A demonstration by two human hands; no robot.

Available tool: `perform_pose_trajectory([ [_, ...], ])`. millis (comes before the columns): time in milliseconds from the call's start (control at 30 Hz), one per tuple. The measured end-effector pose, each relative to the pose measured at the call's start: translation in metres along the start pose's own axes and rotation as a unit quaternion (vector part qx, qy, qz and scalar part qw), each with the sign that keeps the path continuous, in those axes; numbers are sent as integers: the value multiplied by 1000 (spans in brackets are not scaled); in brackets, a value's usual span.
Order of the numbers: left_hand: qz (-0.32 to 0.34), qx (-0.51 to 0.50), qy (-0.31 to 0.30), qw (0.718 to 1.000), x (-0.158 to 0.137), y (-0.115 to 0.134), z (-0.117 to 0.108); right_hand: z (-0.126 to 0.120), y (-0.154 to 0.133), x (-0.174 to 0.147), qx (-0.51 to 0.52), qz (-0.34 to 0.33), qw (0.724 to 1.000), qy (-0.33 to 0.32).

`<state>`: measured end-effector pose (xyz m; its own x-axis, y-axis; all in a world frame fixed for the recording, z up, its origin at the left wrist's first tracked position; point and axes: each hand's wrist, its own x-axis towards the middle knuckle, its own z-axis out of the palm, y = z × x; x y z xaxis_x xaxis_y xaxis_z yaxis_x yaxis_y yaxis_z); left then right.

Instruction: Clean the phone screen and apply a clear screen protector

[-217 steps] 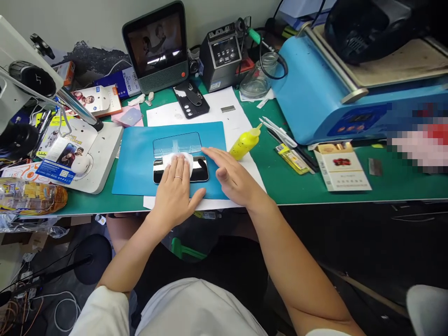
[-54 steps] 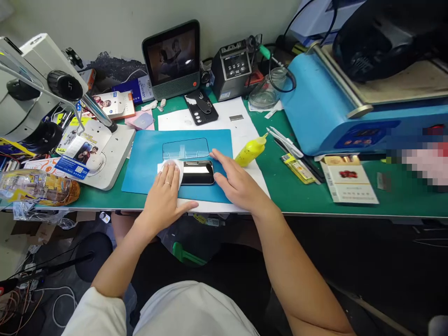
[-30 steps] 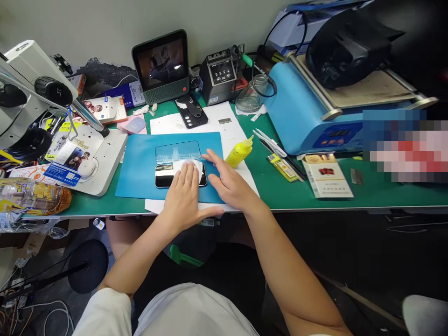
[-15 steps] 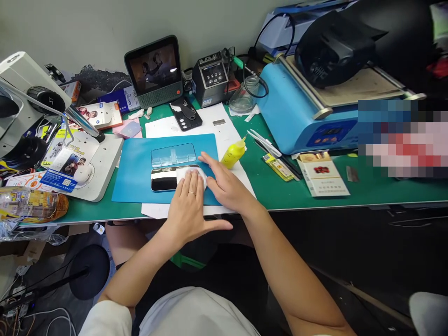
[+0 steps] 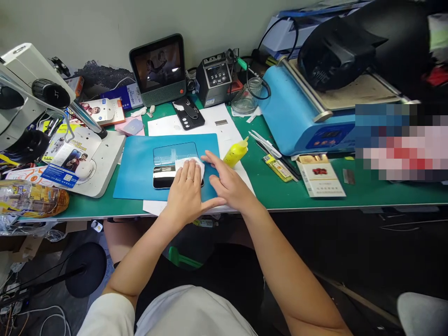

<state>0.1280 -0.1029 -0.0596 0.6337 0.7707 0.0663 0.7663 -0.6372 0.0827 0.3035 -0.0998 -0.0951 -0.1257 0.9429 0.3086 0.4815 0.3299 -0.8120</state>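
Note:
My left hand (image 5: 185, 196) lies flat with its fingers stretched out, pressing a white wipe (image 5: 198, 164) onto the right part of a phone (image 5: 164, 178). The phone's dark, glossy face is up, and its left part shows reflections. Just behind it is a clear, dark-edged phone-sized glass sheet (image 5: 168, 153) on a blue mat (image 5: 135, 163); the wipe overlaps its lower right edge. My right hand (image 5: 229, 184) is at the phone's right end, fingers a little bent, thumb apart, holding nothing. Beyond its fingertips stands a yellow squeeze bottle (image 5: 235, 153).
A microscope stand (image 5: 101, 172) and a plastic drink bottle (image 5: 35, 199) are on the left. A tablet-like display (image 5: 157, 65), black phone case (image 5: 189, 114) and soldering station (image 5: 212, 81) stand behind. On the right are a blue machine (image 5: 297, 112), tweezers (image 5: 264, 143) and a cigarette box (image 5: 321, 176).
My left hand and the wipe have moved away from me, so the wipe now overlaps the glass sheet's edge. The phone's lower right corner has come into sight. My right hand has barely moved.

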Motion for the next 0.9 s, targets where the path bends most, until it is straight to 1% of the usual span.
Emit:
perform_pose_trajectory([
  [100,14,-5,7,1000,-19,-5,-2,-1,-3,0,3,8,1000,-10],
  [167,26,-5,7,1000,-33,-13,-5,-2,-5,0,0,10,1000,-17],
  [267,34,-8,18,999,-44,-34,-12,-2,-7,0,-8,17,1000,-15],
  [367,40,-39,49,997,-45,-58,-16,-1,-8,0,-13,26,999,-20],
  [500,14,-90,90,992,-49,-83,-19,-1,-11,-3,-21,27,999,-25],
  [600,-14,-100,114,988,-56,-104,-25,-4,-23,0,-55,5,998,-41],
  [667,-40,-95,144,984,-59,-120,-31,-6,-35,10,-84,-20,994,-66],
  [767,-83,-83,179,977,-61,-145,-39,-7,-49,36,-115,-37,988,-94],
  [833,-114,-75,175,975,-61,-158,-41,-5,-51,58,-147,-47,981,-113],
  [900,-144,-64,159,975,-61,-166,-42,-3,-46,80,-184,-51,972,-140],
])
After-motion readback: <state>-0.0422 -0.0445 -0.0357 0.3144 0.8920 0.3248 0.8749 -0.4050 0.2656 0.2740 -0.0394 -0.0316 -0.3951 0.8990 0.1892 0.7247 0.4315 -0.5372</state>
